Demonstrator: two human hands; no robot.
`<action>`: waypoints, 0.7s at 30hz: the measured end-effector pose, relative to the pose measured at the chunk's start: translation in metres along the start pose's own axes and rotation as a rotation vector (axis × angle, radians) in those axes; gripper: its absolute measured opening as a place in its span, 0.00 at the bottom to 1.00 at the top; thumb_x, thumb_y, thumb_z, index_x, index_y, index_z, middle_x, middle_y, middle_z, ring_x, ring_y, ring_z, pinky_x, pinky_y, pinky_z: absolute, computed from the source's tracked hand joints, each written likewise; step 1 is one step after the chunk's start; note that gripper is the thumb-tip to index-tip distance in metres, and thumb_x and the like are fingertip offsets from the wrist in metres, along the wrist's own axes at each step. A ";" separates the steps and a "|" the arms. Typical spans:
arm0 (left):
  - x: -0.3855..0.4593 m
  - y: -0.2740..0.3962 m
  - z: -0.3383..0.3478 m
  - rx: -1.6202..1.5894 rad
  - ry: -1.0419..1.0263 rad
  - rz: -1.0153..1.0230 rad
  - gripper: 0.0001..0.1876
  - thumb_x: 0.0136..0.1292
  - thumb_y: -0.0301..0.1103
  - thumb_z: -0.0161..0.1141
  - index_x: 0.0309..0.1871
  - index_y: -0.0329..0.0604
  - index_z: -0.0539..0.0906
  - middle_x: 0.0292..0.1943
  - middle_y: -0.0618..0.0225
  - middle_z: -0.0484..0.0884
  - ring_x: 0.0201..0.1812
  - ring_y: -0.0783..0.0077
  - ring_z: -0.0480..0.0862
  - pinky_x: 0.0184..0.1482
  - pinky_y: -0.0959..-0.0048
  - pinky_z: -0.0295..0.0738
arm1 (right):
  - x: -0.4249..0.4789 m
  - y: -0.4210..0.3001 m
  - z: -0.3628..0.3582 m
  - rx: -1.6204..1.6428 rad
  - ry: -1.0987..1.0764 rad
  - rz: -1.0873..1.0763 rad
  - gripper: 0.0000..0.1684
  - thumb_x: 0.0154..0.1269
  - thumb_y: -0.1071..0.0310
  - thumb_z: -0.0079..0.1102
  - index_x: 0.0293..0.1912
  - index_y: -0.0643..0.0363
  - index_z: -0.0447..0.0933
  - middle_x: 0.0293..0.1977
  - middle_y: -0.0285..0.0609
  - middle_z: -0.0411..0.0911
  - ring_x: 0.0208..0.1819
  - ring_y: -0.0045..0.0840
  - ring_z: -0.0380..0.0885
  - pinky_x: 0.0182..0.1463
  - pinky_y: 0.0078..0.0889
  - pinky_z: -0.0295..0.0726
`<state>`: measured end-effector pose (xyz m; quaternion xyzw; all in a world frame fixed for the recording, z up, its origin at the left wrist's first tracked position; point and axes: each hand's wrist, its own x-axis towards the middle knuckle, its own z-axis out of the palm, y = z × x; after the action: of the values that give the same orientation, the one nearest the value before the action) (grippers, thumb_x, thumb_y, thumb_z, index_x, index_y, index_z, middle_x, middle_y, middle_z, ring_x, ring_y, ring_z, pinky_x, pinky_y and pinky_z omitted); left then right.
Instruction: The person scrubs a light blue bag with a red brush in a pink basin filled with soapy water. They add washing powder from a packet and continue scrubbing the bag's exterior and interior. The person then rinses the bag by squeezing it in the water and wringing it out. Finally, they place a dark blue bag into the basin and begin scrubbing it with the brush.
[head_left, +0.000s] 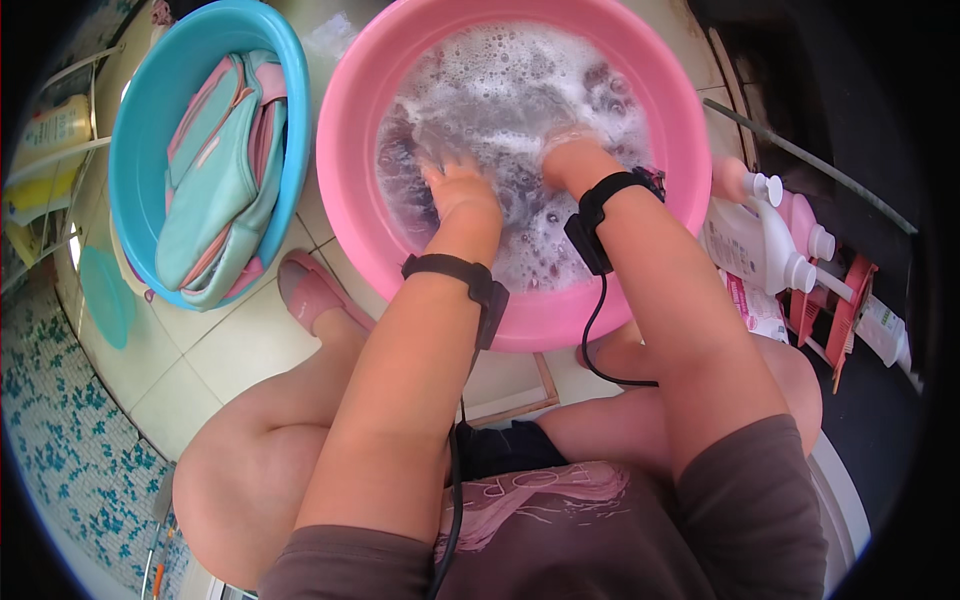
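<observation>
A large pink plastic basin (351, 187) stands before me, holding foamy, murky water (517, 67). My left hand (463, 187) dips into its left side, fingers spread and the tips blurred by suds. Farther right, my right hand (571, 150) is sunk to about the wrist, its fingers hidden under foam. Whether it holds anything there I cannot tell. A greyish patch shows through the water between and beyond the hands, too unclear to name. Each forearm wears a black strap with a small device and cable.
At left, a blue plastic tub (296, 112) holds a mint-and-pink zippered bag (214, 172). A wire rack (94, 142) with bottles stands beyond it. Right of the basin are a white jug (750, 244), pump bottles, a detergent packet (754, 307) and a red plastic rack (836, 315).
</observation>
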<state>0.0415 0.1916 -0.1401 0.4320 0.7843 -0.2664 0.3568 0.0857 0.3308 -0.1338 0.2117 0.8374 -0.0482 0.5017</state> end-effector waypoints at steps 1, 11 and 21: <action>0.006 0.000 -0.001 0.033 -0.066 0.000 0.34 0.69 0.42 0.58 0.79 0.60 0.65 0.80 0.68 0.59 0.81 0.58 0.54 0.77 0.37 0.40 | 0.001 -0.003 -0.004 -0.026 -0.037 -0.008 0.32 0.62 0.64 0.69 0.67 0.51 0.77 0.64 0.43 0.78 0.65 0.37 0.78 0.62 0.42 0.79; 0.022 -0.005 -0.013 -0.149 -0.327 0.150 0.20 0.66 0.40 0.59 0.60 0.52 0.86 0.63 0.62 0.83 0.65 0.59 0.81 0.64 0.62 0.76 | 0.035 0.000 0.024 0.017 -0.009 0.017 0.23 0.62 0.59 0.64 0.56 0.49 0.85 0.58 0.40 0.83 0.59 0.35 0.82 0.59 0.40 0.80; 0.006 0.002 -0.023 -0.326 0.154 -0.052 0.26 0.62 0.36 0.59 0.66 0.53 0.81 0.67 0.61 0.79 0.71 0.61 0.74 0.74 0.48 0.60 | -0.001 0.014 -0.008 0.276 0.200 0.027 0.20 0.65 0.66 0.59 0.56 0.50 0.83 0.59 0.43 0.81 0.62 0.37 0.79 0.61 0.43 0.80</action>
<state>0.0340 0.2121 -0.1311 0.3673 0.8529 -0.1112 0.3541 0.0851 0.3452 -0.1276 0.2934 0.8656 -0.1346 0.3827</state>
